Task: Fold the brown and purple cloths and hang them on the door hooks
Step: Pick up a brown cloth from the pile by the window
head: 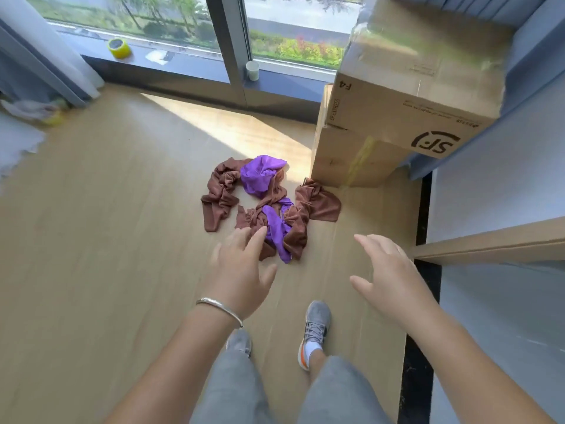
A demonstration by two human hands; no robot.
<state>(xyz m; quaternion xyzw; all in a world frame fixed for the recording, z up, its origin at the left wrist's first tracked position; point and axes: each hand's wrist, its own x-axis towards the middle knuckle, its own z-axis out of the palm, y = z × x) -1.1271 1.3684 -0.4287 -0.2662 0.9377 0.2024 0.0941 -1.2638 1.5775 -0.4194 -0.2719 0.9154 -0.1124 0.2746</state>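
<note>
Reaching down toward the pile, both hands empty. Left hand, with a bracelet at the wrist, leads: fingers straight and loosely spread, tips over the near edge of the heap, contact unclear from this angle. Right hand hangs off to the side, well apart from the fabric, fingers extended and splayed, holding nothing; probably staged to take a second corner once the left lifts something. Brown cloths and purple cloths lie crumpled and intertwined on the wood floor, just beside the stacked cardboard boxes, partly in the sun patch from the window. Can't count separate pieces, they're twisted together. My read: task is at the start, nothing folded, nothing hung; door hooks not in view. Next move needs separating the colours before any folding, since pulling one will likely drag the other. Feet in grey sneakers stand close behind the pile, so the person is bending over it.
</note>
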